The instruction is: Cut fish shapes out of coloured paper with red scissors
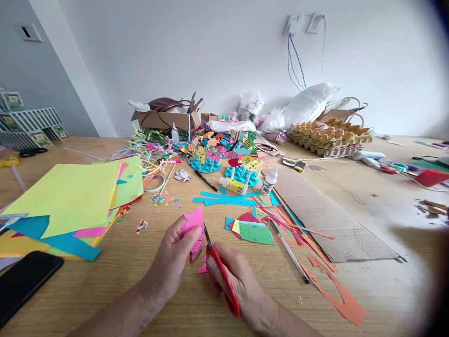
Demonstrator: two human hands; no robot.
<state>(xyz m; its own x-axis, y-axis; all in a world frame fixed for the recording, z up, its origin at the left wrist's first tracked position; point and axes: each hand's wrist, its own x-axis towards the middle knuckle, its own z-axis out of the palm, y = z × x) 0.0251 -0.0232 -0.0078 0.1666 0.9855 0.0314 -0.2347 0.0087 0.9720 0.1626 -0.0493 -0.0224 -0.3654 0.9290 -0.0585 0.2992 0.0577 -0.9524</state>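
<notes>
Near the front middle of the table, my left hand (178,248) pinches a pink paper piece (194,219) with pointed edges between thumb and fingers. My right hand (236,274) is wrapped round the handles of red-handled scissors (226,281). The dark blades point up and left, their tips beside the right edge of the pink paper. Another bit of pink paper (202,268) shows below the blades, between the hands; whether it joins the held piece is hidden. Green paper with pencil lines (256,232) lies on other coloured pieces beyond my right hand.
Yellow sheets (66,192) and a black phone (26,285) lie left. Glue bottles (269,181), a pen (289,252) and orange scraps (345,299) lie right, near cardboard (322,215). Colourful paper fish (213,154) stand on blue bases behind. Egg trays (329,135) are stacked at the back.
</notes>
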